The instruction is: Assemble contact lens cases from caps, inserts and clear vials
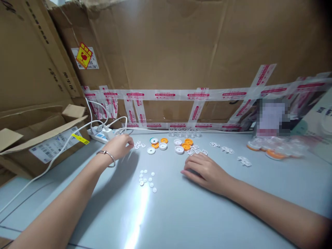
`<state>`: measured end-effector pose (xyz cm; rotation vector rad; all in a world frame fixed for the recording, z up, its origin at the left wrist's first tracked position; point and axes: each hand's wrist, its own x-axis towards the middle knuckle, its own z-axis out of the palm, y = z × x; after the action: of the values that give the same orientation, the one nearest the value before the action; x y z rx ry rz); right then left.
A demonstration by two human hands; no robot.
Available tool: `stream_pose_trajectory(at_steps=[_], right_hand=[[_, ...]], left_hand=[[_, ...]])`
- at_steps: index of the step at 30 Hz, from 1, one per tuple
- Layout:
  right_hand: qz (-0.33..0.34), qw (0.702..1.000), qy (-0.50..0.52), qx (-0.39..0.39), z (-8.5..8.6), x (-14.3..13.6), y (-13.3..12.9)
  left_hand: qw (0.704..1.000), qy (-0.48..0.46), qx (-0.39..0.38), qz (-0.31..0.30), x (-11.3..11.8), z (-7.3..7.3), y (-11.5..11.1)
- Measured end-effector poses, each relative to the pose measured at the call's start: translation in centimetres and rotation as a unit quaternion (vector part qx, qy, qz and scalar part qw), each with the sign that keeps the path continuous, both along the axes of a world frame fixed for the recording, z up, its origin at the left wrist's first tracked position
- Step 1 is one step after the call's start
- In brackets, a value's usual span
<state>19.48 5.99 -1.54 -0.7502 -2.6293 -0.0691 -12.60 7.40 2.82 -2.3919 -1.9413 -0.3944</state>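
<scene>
My left hand (119, 146), with a bangle on its wrist, hovers low at the left with its fingers bent together. Whatever its fingertips may hold is hidden. Just right of them lies a small cluster of white plastic pieces (140, 144). My right hand (204, 170) rests on the table, palm down, fingers loosely extended and holding nothing. Its fingertips are beside some flat white cut-out plastic parts (197, 151). Several small white toothed discs (145, 180) lie loose between my hands. Behind them sit round white caps (179, 149) and orange caps (186, 147).
Clear plastic cups (184, 132) line the back edge before a large taped carton (166, 52). More cut-out parts (227, 149) lie right, near clear pieces with orange bases (276, 154). An opened box (49, 138), power strip (100, 136) and white cable (55, 157) occupy the left.
</scene>
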Motion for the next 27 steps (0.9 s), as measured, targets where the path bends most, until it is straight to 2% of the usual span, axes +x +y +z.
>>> stream_pose_trajectory(at_steps=[3, 8, 13, 23, 27], right_hand=[[0.018, 1.0, 0.004, -0.014, -0.2, 0.0, 0.1], [0.039, 0.999, 0.014, -0.018, -0.1, 0.0, 0.1], [0.048, 0.998, 0.024, -0.02, -0.2, 0.2, 0.1], [0.048, 0.998, 0.031, -0.025, -0.4, 0.2, 0.3], [0.045, 0.998, 0.027, -0.03, -0.4, 0.2, 0.3]], left_hand=[[0.999, -0.009, 0.024, 0.028, -0.9, -0.4, 1.0], [1.0, -0.023, 0.01, 0.008, 0.2, -1.5, 1.7], [0.999, -0.027, -0.01, 0.026, 0.5, -2.1, 1.8], [0.998, -0.048, -0.028, 0.024, 0.2, -1.9, 1.8], [0.997, -0.06, -0.043, 0.012, 0.7, -2.4, 1.9]])
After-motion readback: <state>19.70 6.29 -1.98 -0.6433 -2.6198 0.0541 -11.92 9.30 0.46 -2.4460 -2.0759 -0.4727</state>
